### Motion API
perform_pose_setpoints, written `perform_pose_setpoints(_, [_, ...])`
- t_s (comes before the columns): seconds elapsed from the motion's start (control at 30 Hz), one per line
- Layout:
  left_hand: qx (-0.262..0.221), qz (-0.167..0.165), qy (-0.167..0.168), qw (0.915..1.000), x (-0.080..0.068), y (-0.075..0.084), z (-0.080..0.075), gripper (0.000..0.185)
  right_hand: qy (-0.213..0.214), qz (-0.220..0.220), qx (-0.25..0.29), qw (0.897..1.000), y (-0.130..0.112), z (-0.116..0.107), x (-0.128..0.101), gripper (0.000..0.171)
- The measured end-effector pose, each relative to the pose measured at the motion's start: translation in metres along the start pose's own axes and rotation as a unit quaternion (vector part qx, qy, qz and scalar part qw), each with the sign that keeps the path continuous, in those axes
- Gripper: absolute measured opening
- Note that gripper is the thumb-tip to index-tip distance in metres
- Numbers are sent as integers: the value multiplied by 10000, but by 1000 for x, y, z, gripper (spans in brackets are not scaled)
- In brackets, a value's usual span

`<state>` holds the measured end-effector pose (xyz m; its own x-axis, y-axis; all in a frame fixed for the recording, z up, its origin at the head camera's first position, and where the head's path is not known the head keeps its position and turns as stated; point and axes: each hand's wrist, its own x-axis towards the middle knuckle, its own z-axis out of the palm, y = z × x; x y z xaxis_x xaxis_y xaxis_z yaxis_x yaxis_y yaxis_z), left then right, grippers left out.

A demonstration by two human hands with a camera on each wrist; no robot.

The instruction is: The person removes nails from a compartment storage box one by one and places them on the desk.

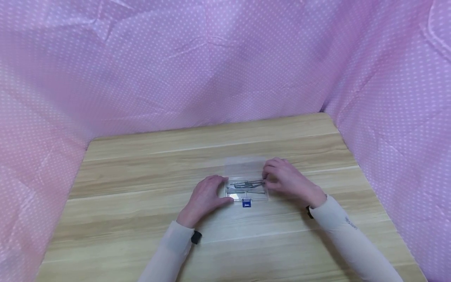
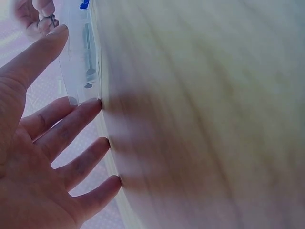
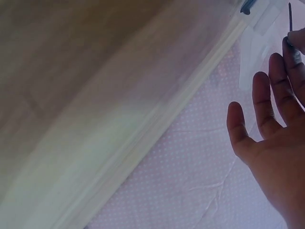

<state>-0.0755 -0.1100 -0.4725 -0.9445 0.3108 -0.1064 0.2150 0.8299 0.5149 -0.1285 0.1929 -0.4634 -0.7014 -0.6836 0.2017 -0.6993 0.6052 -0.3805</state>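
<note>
Head view, frame centre: your left hand (image 1: pixel 208 194) lies flat, steadying the clear box (image 1: pixel 245 176); your right hand (image 1: pixel 286 178) pinches a nail (image 1: pixel 251 182) (mid-pick, likely). Next, lift it straight out.

head view overhead, wrist views close

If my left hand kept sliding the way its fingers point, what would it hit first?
Probably the clear plastic box: the left hand rests on the table with fingers aimed at the box's left edge, apparently already touching it.
</note>
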Motion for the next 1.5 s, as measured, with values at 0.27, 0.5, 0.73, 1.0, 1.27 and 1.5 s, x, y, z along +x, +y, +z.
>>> perform_pose_setpoints(0.27, [-72, -42, 8, 10000, -1, -1, -1, 71, 207, 216, 119, 9995, 9, -6, -10, 19])
perform_pose_setpoints(0.5, [-112, -104, 55, 9999, -1, -1, -1, 72, 468, 127, 89, 9988, 16, -12, -16, 20])
perform_pose_setpoints(0.73, [-89, -139, 106, 9998, -2, -1, -2, 71, 736, 11, 119, 9972, 23, -16, -20, 23])
perform_pose_setpoints(1.0, [-123, -163, 123, 9997, -3, -2, -3, 70, 786, 59, 89, 9968, 32, -18, -26, 23])
perform_pose_setpoints(1.27, [-94, -85, 129, 9998, -4, -2, -3, 70, 482, 511, 218, 9973, 41, -21, -35, 20])
perform_pose_setpoints(1.5, [-65, 22, 192, 9998, -3, -4, -2, 70, 247, 720, 247, 9968, 50, -23, -37, 18])
